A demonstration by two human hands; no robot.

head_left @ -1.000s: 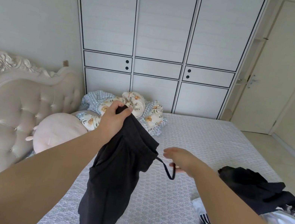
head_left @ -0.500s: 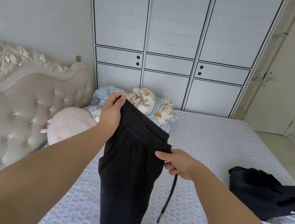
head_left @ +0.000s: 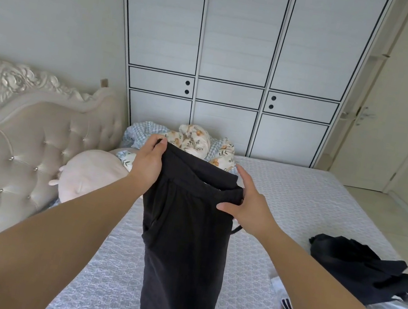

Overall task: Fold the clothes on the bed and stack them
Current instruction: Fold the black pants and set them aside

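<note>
From the head camera, your left hand pinches the far-left corner of the waistband of the black drawstring trousers, fingers curled over the hem, holding the garment up above the bed. Your right hand grips the opposite end of the same waistband, thumb in front and fingers wrapped behind it. Between your two grips the waistband runs taut and slightly gaping; below them the legs hang straight down. A bit of drawstring shows just under your right wrist. Well to the right of your right hand lies the unfolded clothes pile, dark garment on top, white ones beneath. Beyond your left grip sit a floral pillow and a pink plush
</note>
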